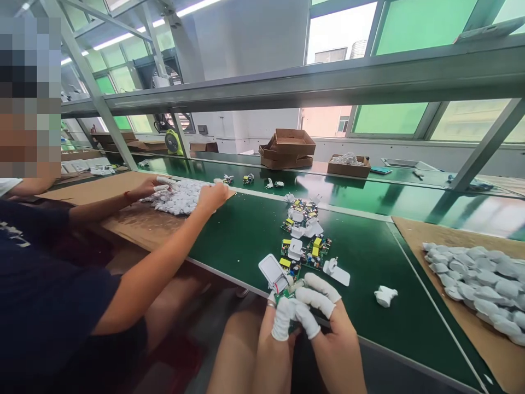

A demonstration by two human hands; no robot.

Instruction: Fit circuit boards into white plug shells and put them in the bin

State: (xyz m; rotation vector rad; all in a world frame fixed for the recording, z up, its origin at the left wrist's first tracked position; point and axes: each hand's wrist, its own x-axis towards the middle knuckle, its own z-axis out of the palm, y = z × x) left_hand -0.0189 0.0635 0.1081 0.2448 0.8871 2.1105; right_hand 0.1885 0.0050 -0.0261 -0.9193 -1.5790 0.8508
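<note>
My left hand point(283, 320) and my right hand point(322, 306), both with white finger cots, meet at the near edge of the green belt point(369, 257). Together they grip a small green circuit board point(292, 288) joined by thin wires to a white plastic cover point(272, 272) that tilts up to the left. Just beyond lie several circuit boards with yellow parts point(305, 251) and white plug pieces. A white plug cover point(336, 271) rests right of my hands, and another white piece point(385, 296) lies farther right.
A person in a dark shirt sits at my left, with a hand point(213, 195) in a heap of white parts point(178, 197) on cardboard. A pile of white shells point(479, 279) lies on cardboard at right. Cardboard boxes point(289, 148) stand beyond, under a metal shelf frame.
</note>
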